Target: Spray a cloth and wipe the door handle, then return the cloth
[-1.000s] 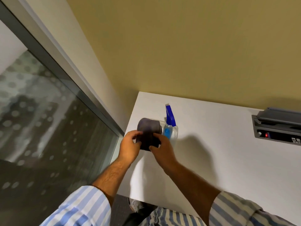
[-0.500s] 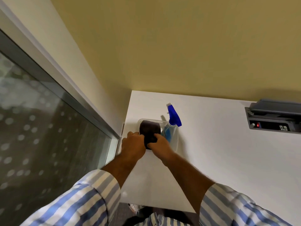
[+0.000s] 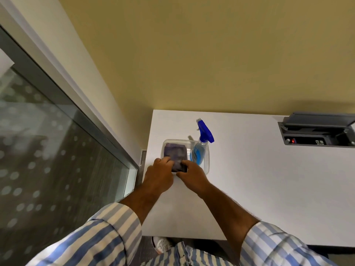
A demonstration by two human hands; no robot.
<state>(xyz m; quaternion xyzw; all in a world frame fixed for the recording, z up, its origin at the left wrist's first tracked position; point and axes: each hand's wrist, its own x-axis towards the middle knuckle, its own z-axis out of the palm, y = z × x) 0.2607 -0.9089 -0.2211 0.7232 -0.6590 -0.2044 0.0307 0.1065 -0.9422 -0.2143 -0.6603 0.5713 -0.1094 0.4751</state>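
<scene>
A folded dark grey-purple cloth lies in the left half of a clear plastic tray at the back left of a white table. Both hands hold the cloth's near edge: my left hand at its left corner, my right hand at its right corner, fingers pinched on the fabric. A spray bottle with blue liquid and a blue trigger head stands in the tray's right half, just beyond my right hand. No door handle is in view.
A glass panel with a dotted frosting and a metal frame runs along the left. A yellow wall stands behind the table. A grey power and socket box with its lid up is set into the table at the right.
The cloth has gone from being held above the tray down into the tray's left half, with both hands still on it. The view has shifted slightly.
</scene>
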